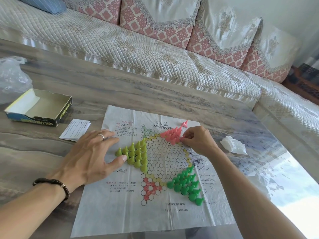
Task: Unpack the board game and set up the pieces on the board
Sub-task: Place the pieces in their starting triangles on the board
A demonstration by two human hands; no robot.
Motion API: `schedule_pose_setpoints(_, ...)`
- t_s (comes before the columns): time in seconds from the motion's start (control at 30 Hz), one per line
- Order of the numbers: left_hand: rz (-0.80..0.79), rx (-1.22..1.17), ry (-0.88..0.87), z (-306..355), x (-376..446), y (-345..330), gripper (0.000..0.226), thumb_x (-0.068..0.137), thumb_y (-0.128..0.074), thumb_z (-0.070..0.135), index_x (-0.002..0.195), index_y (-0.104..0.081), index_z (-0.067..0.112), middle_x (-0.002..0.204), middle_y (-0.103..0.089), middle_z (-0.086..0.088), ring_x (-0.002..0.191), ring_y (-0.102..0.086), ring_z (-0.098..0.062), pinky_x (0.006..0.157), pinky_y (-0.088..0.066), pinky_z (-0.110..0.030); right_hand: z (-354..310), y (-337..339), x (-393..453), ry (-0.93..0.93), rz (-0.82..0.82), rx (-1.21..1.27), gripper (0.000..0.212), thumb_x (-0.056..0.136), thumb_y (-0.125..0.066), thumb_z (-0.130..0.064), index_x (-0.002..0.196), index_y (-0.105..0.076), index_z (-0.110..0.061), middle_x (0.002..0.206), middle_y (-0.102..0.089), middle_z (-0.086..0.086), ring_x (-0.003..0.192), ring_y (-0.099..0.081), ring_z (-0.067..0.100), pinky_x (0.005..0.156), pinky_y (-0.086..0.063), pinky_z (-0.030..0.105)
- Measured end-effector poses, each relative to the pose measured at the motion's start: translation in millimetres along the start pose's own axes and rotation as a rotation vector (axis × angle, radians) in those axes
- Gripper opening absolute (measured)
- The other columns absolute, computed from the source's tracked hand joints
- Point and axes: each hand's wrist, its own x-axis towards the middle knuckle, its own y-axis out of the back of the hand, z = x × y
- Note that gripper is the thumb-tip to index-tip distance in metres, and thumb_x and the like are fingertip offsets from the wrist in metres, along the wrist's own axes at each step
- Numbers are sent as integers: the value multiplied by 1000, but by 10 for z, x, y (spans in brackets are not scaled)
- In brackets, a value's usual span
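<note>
Board: paper sheet point(155, 213) lies flat on the table point(120, 87); a star of circles is printed on it
Yellow-green pawns point(136, 154): upright, filling the left point of the star
Green pawns point(187, 184): upright, filling the lower right point
Pink pawns point(172, 135): grouped in the upper right point; one more pink pawn point(185, 124) lies tipped over just beyond them, on the sheet
Left hand point(89, 156): flat on the sheet's left edge, fingers spread; thumb tip touches the yellow-green group; a ring and a bead bracelet are on it
Right hand point(198, 140): fingers curled, tips pinching a pink piece point(182, 139) at the right side of the pink group
Box point(38, 107): open, at far left on the table
Leaflet point(76, 129): folded, between box and sheet
Bags: clear bag point(12, 78) behind the box; crumpled white bag point(233, 144) right of the sheet
Sofa point(138, 49): behind the table
</note>
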Motion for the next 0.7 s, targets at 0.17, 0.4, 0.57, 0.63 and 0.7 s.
schedule_pose_setpoints(0.17, -2, -3, 10, 8, -6, 9, 75, 77, -36, 71, 118, -65, 16, 131, -58, -2, 124, -49, -21, 102, -37, -40, -23, -20, 9, 16, 4, 4, 8, 83, -70, -13, 77, -69, -18, 71, -66, -4, 57, -55, 5, 52, -43, 15)
schedule_pose_setpoints(0.4, 3, 0, 5, -6, -14, -4, 75, 77, -35, 72, 119, -64, 17, 131, -57, -1, 125, -48, -19, 102, -36, -38, 61, 59, 30, -28, -29, -36, 23, 81, -60, -2, 102, -66, -10, 80, -65, -3, 68, -60, 9, 62, -55, 25)
schedule_pose_setpoints(0.57, -2, 10, 5, -7, -7, -9, 79, 73, -39, 76, 121, -63, 18, 134, -56, 0, 127, -47, -19, 104, -35, -39, 105, 100, 162, 57, 102, -144, 41, 88, -59, -6, 127, -56, -18, 104, -61, 1, 86, -58, 14, 78, -52, 30)
schedule_pose_setpoints(0.63, -5, 11, -1, -2, -5, -16, 81, 71, -41, 77, 122, -63, 18, 135, -55, 0, 129, -45, -18, 106, -34, -39, 105, 80, 251, 103, 104, -203, 44, 91, -58, -10, 133, -53, -23, 113, -60, 3, 93, -57, 14, 79, -50, 30)
schedule_pose_setpoints(0.7, 4, 6, 2, -2, -8, -20, 82, 70, -42, 78, 122, -63, 18, 135, -55, 0, 129, -45, -18, 106, -35, -39, 103, 38, 334, 117, 83, -249, 42, 93, -56, -14, 133, -54, -25, 116, -60, 4, 99, -59, 19, 80, -52, 35)
